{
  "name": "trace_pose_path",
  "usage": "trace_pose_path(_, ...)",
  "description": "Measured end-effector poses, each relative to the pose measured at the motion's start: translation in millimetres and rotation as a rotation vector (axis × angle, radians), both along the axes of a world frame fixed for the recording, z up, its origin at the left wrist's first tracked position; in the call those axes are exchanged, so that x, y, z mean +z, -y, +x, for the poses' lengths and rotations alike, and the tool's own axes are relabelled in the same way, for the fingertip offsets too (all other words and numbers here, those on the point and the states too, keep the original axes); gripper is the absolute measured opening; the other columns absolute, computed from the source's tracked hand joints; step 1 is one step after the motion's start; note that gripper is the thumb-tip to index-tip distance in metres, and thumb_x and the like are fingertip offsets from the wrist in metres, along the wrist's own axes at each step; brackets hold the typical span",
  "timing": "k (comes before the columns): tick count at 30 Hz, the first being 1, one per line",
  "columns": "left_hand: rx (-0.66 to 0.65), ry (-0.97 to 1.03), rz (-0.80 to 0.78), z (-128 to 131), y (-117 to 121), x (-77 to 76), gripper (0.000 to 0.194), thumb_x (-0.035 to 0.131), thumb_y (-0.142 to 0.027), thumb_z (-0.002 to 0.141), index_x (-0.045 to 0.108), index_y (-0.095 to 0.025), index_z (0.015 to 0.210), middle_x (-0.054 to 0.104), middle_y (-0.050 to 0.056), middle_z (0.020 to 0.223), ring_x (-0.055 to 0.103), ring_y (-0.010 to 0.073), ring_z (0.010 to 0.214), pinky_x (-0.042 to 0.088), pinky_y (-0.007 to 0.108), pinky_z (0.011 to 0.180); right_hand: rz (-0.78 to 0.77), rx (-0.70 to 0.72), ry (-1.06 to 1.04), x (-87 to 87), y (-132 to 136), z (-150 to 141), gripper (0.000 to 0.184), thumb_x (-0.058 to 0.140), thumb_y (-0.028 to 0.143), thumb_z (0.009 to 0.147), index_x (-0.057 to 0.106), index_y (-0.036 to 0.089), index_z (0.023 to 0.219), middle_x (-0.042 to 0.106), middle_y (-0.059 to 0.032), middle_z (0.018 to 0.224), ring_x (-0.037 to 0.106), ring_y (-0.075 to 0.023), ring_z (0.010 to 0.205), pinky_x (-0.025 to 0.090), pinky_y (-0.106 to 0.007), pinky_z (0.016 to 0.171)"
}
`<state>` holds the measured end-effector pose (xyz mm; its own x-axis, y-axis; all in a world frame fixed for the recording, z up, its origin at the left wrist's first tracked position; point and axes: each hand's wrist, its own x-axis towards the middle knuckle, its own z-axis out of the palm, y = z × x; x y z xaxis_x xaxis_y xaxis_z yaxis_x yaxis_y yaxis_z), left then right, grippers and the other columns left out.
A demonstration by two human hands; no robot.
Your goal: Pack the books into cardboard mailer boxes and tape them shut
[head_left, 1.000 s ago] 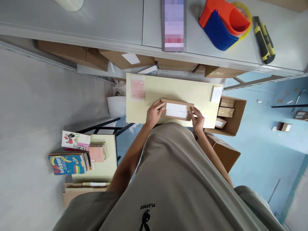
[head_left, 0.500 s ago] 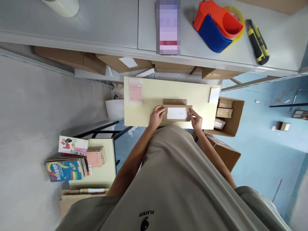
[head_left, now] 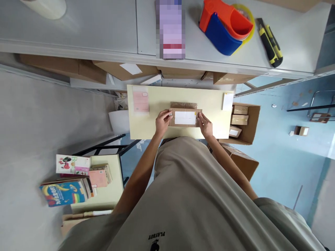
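Note:
Between my hands is a small brown cardboard box [head_left: 183, 126] with a white label [head_left: 185, 118] on the side facing me. My left hand [head_left: 163, 122] grips its left end, thumb and fingers pinched at the edge. At the opposite end my right hand [head_left: 205, 124] holds the box the same way. Behind it a taped brown strip of cardboard [head_left: 184, 105] shows on the pale yellow table [head_left: 157, 96]; whether it belongs to the same box I cannot tell. A pink slip in clear plastic [head_left: 140, 101] lies at the table's left, and a white pad of labels [head_left: 227, 101] at its right.
A grey shelf [head_left: 104, 31] above the table bears a red and blue tape dispenser [head_left: 222, 28] and a yellow-black utility knife [head_left: 270, 43]. Right of the table stands an open carton [head_left: 250, 123] with small boxes. Books [head_left: 64, 191] lie on a side table at lower left.
The box has shifted slightly away from my body across the table, with both hands still gripping its ends. The whole view has moved a little, so things appear further left.

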<state>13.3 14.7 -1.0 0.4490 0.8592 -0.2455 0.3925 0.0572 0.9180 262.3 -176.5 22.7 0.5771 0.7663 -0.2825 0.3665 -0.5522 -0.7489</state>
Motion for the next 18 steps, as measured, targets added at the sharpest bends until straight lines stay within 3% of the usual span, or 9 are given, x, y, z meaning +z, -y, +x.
trace_pose_path(6,-0.024,0.005,0.036,1.5,-6.2,-7.5,0.044,0.078,-0.063,0.11,0.09,-0.024,0.126,0.078,0.015,0.141,0.08,0.0276,0.134,0.07,0.044,0.117,0.058,-0.063,-0.043,-10.8,-3.8,1.1,0.064,0.06,0.072,0.114,0.087,0.027,0.15,0.071,-0.0093,0.173,0.066,-0.0356,0.165,0.053,-0.057,0.143)
trace_pose_path(10,-0.032,0.018,0.023,2.3,-9.2,-8.9,0.042,0.079,-0.059,0.11,0.089,-0.022,0.126,0.078,0.015,0.14,0.081,0.0262,0.129,0.07,0.042,0.115,0.126,-0.141,-0.152,-15.3,-3.1,-1.0,0.071,0.062,0.074,0.111,0.085,0.019,0.152,0.076,-0.0156,0.166,0.062,-0.0356,0.169,0.055,-0.057,0.14)
trace_pose_path(15,-0.007,0.01,0.018,5.0,-9.7,-0.6,0.027,0.081,-0.038,0.106,0.089,-0.017,0.121,0.08,0.016,0.137,0.082,0.0264,0.122,0.072,0.041,0.111,0.156,-0.223,-0.203,-14.0,-8.8,-5.4,0.074,0.066,0.072,0.108,0.087,0.013,0.146,0.079,-0.0184,0.159,0.064,-0.0381,0.167,0.051,-0.059,0.142)
trace_pose_path(18,-0.036,-0.018,0.014,6.4,-11.7,9.0,0.021,0.079,-0.022,0.102,0.088,-0.016,0.119,0.081,0.016,0.133,0.083,0.0265,0.12,0.072,0.042,0.111,0.132,-0.201,-0.181,-8.0,-9.1,-7.6,0.073,0.062,0.071,0.11,0.085,0.014,0.149,0.077,-0.0202,0.163,0.065,-0.0384,0.166,0.057,-0.057,0.136)
